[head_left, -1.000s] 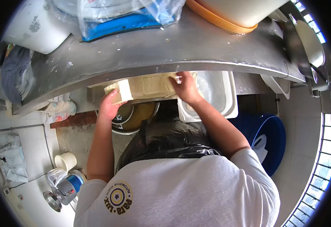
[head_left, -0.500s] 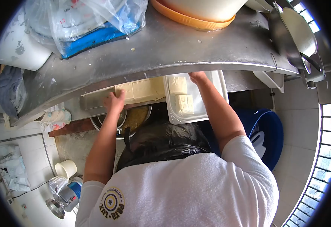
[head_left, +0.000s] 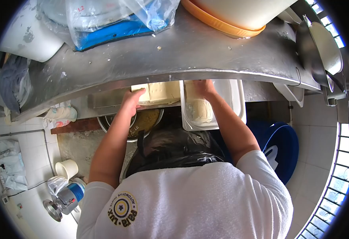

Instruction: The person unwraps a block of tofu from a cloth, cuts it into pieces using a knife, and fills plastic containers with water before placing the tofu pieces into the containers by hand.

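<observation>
My left hand [head_left: 132, 100] is closed around the left end of a pale, smooth block [head_left: 140, 91], thumb on top and fingers at the near side. Joined to its right is another pale block [head_left: 162, 92], close to a white tray [head_left: 244, 107]. My right hand [head_left: 205, 87] reaches into the tray, over a pale block whose far part lies under the shelf edge; its fingertips are hidden. Nearer to me in the tray sits a rougher pale block [head_left: 202, 111].
Overhead, a metal shelf [head_left: 206, 55] carries a bagged blue scale [head_left: 122, 30] and an orange-rimmed container [head_left: 230, 24]. Below are a metal bowl [head_left: 150, 121] and a blue barrel [head_left: 290, 151]. Metal pans [head_left: 314, 51] stand at the right.
My left hand has moved right and closed on the end block. My right hand has shifted left inside the tray, over the far block. The whole view has shifted slightly.
</observation>
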`<control>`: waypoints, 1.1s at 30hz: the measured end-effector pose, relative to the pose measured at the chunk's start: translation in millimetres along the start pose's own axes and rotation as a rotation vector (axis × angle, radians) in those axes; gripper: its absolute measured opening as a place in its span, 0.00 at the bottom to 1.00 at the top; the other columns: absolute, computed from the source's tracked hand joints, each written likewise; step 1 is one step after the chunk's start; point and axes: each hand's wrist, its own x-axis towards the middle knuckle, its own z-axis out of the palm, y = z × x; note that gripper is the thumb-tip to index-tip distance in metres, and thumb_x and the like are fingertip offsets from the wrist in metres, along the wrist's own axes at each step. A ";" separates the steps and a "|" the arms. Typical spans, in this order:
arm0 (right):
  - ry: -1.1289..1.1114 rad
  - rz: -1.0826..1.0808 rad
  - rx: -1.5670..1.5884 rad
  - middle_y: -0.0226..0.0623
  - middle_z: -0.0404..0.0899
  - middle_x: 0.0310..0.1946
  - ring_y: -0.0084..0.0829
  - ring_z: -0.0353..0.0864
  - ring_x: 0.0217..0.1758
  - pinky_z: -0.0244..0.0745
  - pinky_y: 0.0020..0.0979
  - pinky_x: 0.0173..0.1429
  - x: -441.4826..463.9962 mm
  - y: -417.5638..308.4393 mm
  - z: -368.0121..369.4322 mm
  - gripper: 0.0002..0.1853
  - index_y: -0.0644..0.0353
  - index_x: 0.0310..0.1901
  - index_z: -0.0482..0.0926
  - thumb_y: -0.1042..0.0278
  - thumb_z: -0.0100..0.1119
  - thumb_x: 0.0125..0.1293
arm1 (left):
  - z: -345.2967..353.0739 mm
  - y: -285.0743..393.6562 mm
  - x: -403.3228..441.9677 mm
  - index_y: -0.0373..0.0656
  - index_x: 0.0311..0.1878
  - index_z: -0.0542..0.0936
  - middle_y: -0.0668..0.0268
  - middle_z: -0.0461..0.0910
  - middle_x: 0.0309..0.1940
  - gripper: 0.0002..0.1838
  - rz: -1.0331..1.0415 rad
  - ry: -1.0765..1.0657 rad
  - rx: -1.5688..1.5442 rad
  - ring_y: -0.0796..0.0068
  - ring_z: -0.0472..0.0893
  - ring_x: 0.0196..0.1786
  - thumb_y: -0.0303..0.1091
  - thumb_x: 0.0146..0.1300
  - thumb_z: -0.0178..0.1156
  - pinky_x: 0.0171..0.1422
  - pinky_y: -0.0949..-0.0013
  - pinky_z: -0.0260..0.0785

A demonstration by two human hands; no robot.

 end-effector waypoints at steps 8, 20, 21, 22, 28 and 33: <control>0.353 -0.225 0.085 0.59 0.85 0.53 0.63 0.82 0.61 0.77 0.52 0.64 -29.9 -50.9 -2.7 0.18 0.62 0.58 0.81 0.71 0.68 0.68 | -55.0 -48.2 1.8 0.46 0.63 0.79 0.61 0.84 0.58 0.23 0.107 -0.280 -0.501 0.62 0.84 0.57 0.42 0.70 0.70 0.55 0.53 0.80; -0.006 0.300 1.156 0.45 0.81 0.64 0.39 0.82 0.68 0.85 0.44 0.60 -67.1 -86.9 -48.1 0.30 0.61 0.70 0.70 0.62 0.71 0.72 | 49.3 50.7 -69.7 0.43 0.64 0.79 0.65 0.82 0.60 0.25 0.412 -0.254 -0.027 0.68 0.79 0.63 0.52 0.75 0.67 0.65 0.57 0.74; -0.004 0.093 1.231 0.44 0.83 0.61 0.38 0.85 0.63 0.85 0.43 0.59 -58.4 -31.7 -45.4 0.27 0.60 0.68 0.73 0.62 0.70 0.72 | 47.7 34.5 -49.0 0.43 0.64 0.79 0.65 0.82 0.60 0.25 0.413 -0.254 -0.027 0.68 0.79 0.63 0.52 0.75 0.67 0.65 0.57 0.74; 0.060 0.229 1.065 0.42 0.86 0.56 0.36 0.87 0.56 0.86 0.41 0.57 -56.7 -43.1 -68.0 0.24 0.61 0.65 0.76 0.63 0.70 0.72 | 43.6 4.1 -10.6 0.38 0.62 0.80 0.59 0.84 0.57 0.28 0.433 -0.018 0.166 0.61 0.81 0.62 0.54 0.73 0.67 0.64 0.52 0.74; 0.180 0.311 0.694 0.48 0.87 0.55 0.37 0.88 0.57 0.81 0.36 0.62 -49.4 17.3 -80.7 0.28 0.68 0.67 0.77 0.61 0.70 0.72 | 84.7 -20.2 -17.3 0.23 0.72 0.66 0.31 0.66 0.73 0.52 0.314 0.228 0.786 0.39 0.70 0.76 0.68 0.69 0.63 0.81 0.41 0.60; 0.098 0.372 0.116 0.62 0.81 0.65 0.49 0.81 0.70 0.75 0.41 0.70 -49.2 55.6 -56.3 0.41 0.72 0.74 0.70 0.50 0.69 0.68 | 86.3 5.8 -30.1 0.21 0.70 0.68 0.40 0.76 0.66 0.46 0.172 -0.004 0.117 0.55 0.78 0.67 0.53 0.66 0.74 0.71 0.55 0.69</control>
